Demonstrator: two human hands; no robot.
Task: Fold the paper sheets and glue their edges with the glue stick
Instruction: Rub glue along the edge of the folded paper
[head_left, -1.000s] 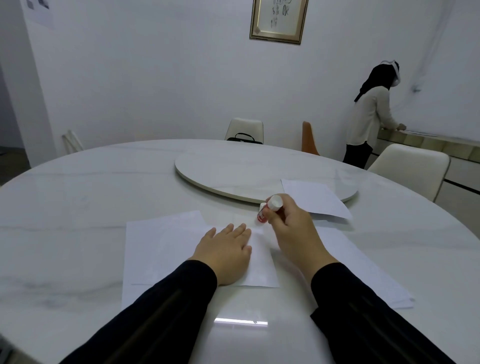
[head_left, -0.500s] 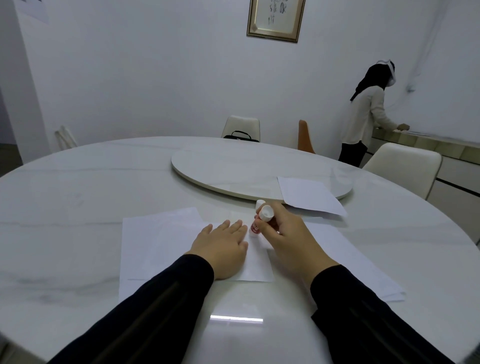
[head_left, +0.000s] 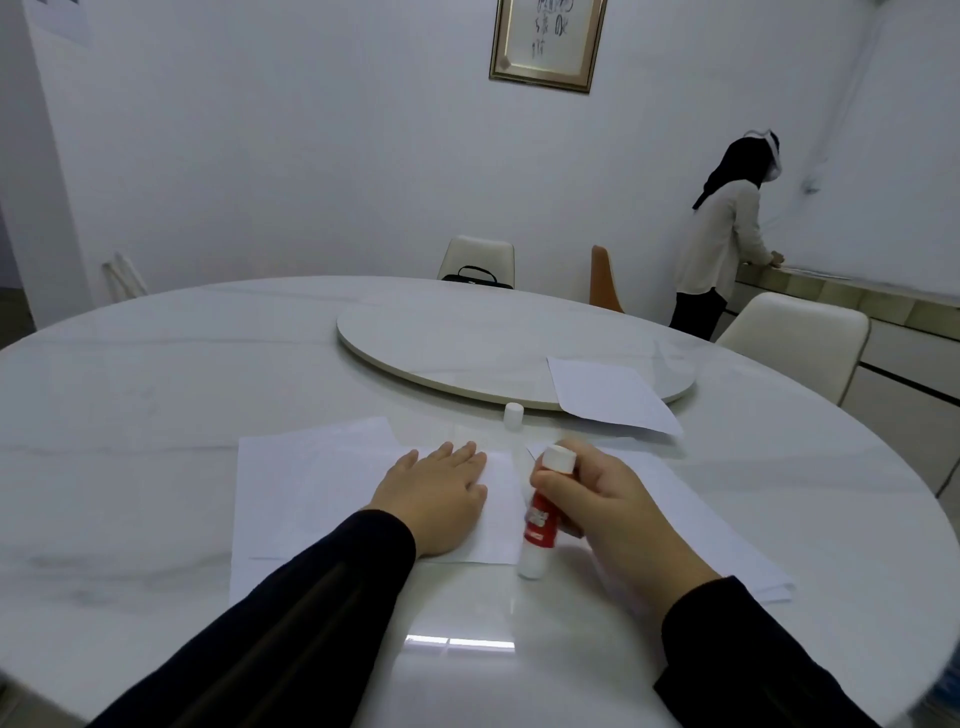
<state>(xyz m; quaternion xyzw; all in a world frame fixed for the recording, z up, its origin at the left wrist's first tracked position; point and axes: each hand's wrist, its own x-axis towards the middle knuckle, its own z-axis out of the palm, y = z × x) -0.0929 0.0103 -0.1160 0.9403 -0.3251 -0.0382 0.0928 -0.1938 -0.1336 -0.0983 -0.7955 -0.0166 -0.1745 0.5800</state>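
Note:
A folded white sheet (head_left: 317, 483) lies on the round marble table (head_left: 156, 415) in front of me. My left hand (head_left: 434, 493) rests flat on it with straight fingers. My right hand (head_left: 608, 509) grips a red and white glue stick (head_left: 540, 525), tilted with its lower end down at the sheet's right near corner. The stick's white cap (head_left: 513, 416) stands on the table just beyond the sheet. More white sheets (head_left: 727, 540) lie under my right hand.
Another white sheet (head_left: 608, 395) lies on the edge of the lazy Susan (head_left: 467, 343) at the table's middle. Chairs (head_left: 795, 338) stand round the far side. A person (head_left: 727, 234) stands at a counter at the back right.
My right hand has drawn the glue stick down along the sheet's right edge, from its far end toward me. The left hand stays pressed on the sheet.

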